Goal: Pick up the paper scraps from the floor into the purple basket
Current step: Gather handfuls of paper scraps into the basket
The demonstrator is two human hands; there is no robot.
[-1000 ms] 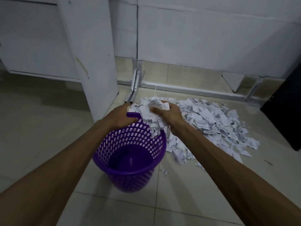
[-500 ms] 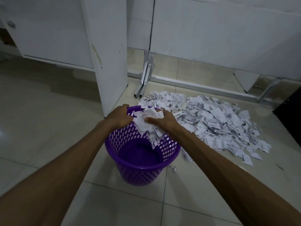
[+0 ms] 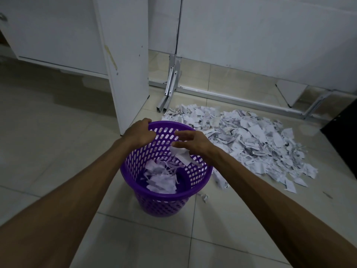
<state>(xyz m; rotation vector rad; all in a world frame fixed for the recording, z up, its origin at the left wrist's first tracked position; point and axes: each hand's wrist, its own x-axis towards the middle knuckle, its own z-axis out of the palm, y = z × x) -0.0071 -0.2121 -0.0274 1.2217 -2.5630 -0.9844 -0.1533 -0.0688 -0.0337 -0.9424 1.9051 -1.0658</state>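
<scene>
The left hand (image 3: 140, 132) grips the purple basket (image 3: 154, 198) rim while the right hand (image 3: 193, 141), fingers spread above its mouth, drops paper scraps (image 3: 251, 140); best to shake stragglers off inside before returning to the floor pile beside it.

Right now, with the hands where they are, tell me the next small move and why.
Probably swing the right hand back to the big heap of torn white paper scraps on the tiled floor for another handful. Its fingers are spread over the purple perforated plastic basket, the last scraps are falling in, and the left hand already steadies the rim.
</scene>
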